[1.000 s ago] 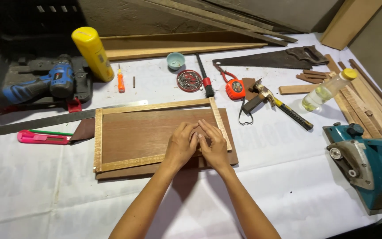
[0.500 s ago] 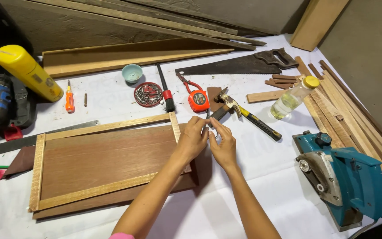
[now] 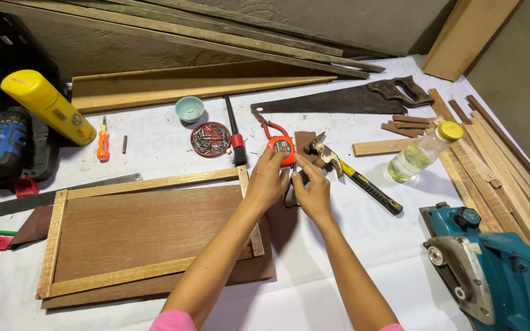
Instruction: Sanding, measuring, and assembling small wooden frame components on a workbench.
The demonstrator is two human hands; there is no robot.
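Tape measure (image 3: 281, 149), orange with a dark face, sits on the white-covered worktop (image 3: 154, 153) just past the right end of the wooden panel, and both hands meet at it; around it, going by size: the worktop spreads under everything; a long plank (image 3: 185, 86) lies along its far edge; the brown wooden panel (image 3: 136, 236) with pale strips framing it lies flat near the front, the left forearm crossing its right end; a teal electric planer (image 3: 498, 270) fills the near right corner; a handsaw (image 3: 345, 101) lies beyond the hands, dark handle to the right; loose wooden strips (image 3: 498, 165) are stacked along the right edge; a yellow can (image 3: 47, 105) lies tilted at the far left beside a blue drill (image 3: 1, 144); a hammer (image 3: 354, 175) with a yellow and black handle lies just right of the hands; a clear bottle (image 3: 421, 153) with a yellow cap lies near the strips; a red dish of nails (image 3: 211, 138) and a small blue-green bowl (image 3: 189, 108) sit behind the panel; the left hand (image 3: 268, 181) curls its fingers over the tape measure, gripping it; the right hand (image 3: 313, 187) is pinched closed at something small just beside it, which I cannot make out.
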